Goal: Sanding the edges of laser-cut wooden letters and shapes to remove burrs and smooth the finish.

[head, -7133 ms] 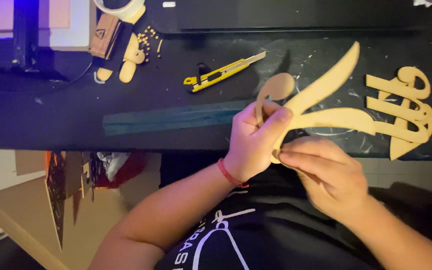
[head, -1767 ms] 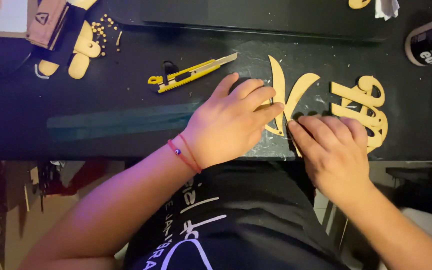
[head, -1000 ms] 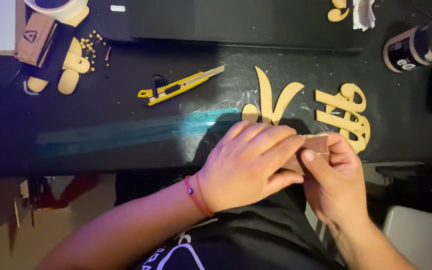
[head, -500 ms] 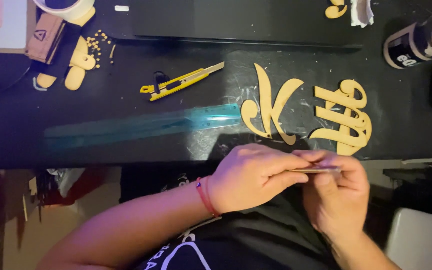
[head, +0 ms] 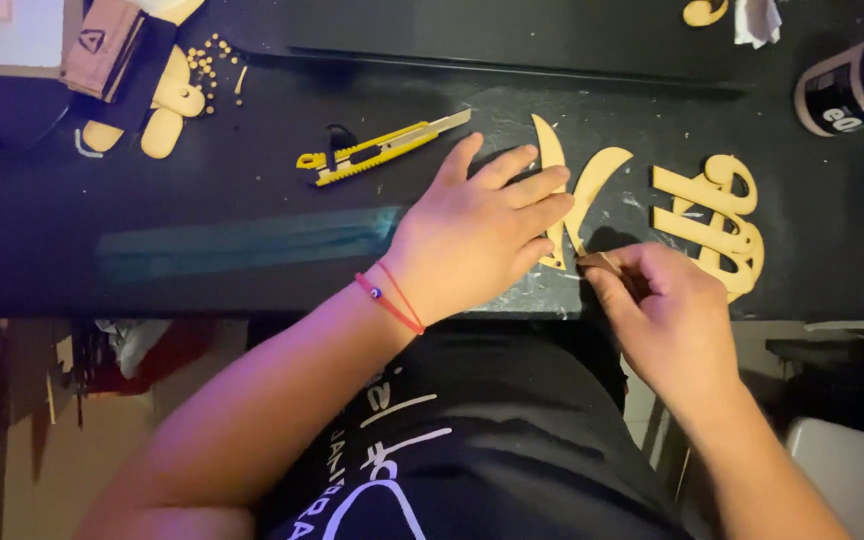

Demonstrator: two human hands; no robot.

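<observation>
A pale wooden cut-out of curved script shapes [head: 697, 215] lies on the black table [head: 252, 150]. My left hand [head: 482, 235] rests flat on its left part, a crescent and a V-shaped stroke [head: 592, 180], fingers spread and pressing it down. My right hand [head: 662, 310] is closed around a small brown piece [head: 602, 262], likely sandpaper, held against the lower edge of the cut-out beside my left fingertips. A red cord bracelet circles my left wrist.
A yellow utility knife [head: 382, 150] lies left of my left hand. A teal ruler [head: 252, 240] runs along the table's near edge. Wooden pieces and beads [head: 167, 100] sit far left, a dark jar [head: 847, 90] far right.
Both hands have come back up from my lap onto the table. The left hand now presses the cut-out flat, and the right brings the small brown piece to its lower edge.
</observation>
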